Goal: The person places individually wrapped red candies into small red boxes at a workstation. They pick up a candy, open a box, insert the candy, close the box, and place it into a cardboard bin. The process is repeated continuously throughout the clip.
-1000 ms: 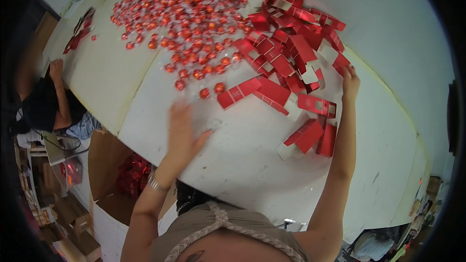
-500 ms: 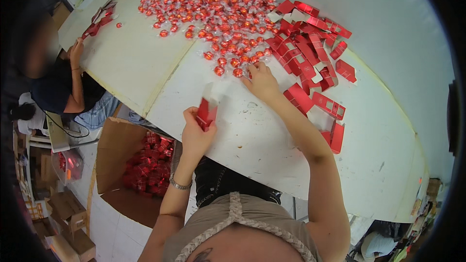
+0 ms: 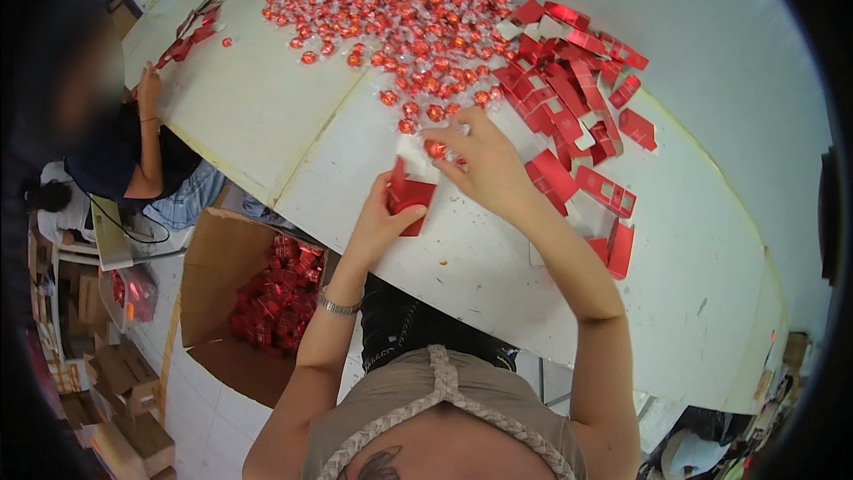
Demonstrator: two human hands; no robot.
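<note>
In my left hand is a small red carton, gripped by its sides with its white-lined flaps raised at the top. My right hand pinches a candy in a shiny red wrapper with clear twisted ends, close above the carton's open top. A second red wrapped piece shows partly under my right fingers. Beyond both hands spreads a big heap of the same wrapped candies, its near edge just past my right fingers.
Red cartons, folded and partly flattened, pile up right of the candies; a few lie nearer my right forearm. Below the white table's left edge, a cardboard box contains many filled-looking red packs. A co-worker's hand holds red cartons at far left.
My right hand has drawn back from the heap's edge with candy in its fingers. My left hand has moved right and up with the carton, bringing it close to the right hand.
</note>
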